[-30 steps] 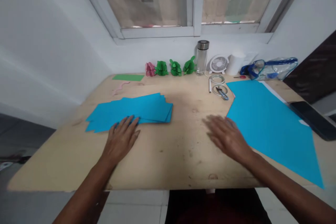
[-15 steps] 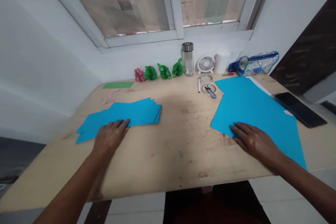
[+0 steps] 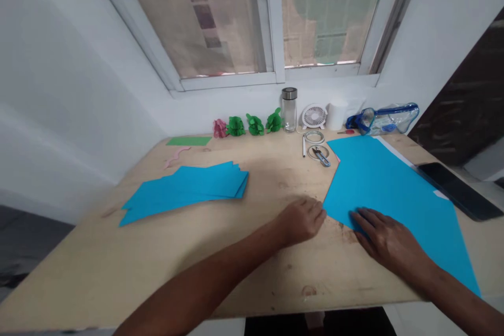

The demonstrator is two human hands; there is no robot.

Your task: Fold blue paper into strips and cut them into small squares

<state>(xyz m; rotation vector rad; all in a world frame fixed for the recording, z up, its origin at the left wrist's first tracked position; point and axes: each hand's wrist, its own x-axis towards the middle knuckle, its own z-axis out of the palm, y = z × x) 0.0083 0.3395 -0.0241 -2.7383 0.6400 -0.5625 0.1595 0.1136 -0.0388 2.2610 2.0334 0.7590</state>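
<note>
Large blue paper [image 3: 389, 194] lies flat on the right of the table, white showing along its far edge. At its near left corner is my left hand [image 3: 302, 222], fingers bent and drawn together, the tips closed at that corner; the thumb is hidden. My right hand [image 3: 389, 241] lies flat on the same paper by its near edge, fingers stretched out and holding nothing. A fanned pile of cut blue paper pieces [image 3: 185, 186] rests on the left of the table, with no hand on it.
Along the wall stand folded green paper shapes [image 3: 255, 124], a pink one [image 3: 219, 128], a glass bottle [image 3: 289, 113], a small fan [image 3: 314, 116] and a clear pouch [image 3: 394, 118]. Tape rolls [image 3: 314, 137], a cutter [image 3: 321, 156] and a pen [image 3: 303, 146] lie nearer. A phone [image 3: 459, 190] touches the right side.
My left hand has left the pile of cut pieces and crossed right to the large paper's corner. My right hand has stayed on the large paper. The view has tilted up slightly.
</note>
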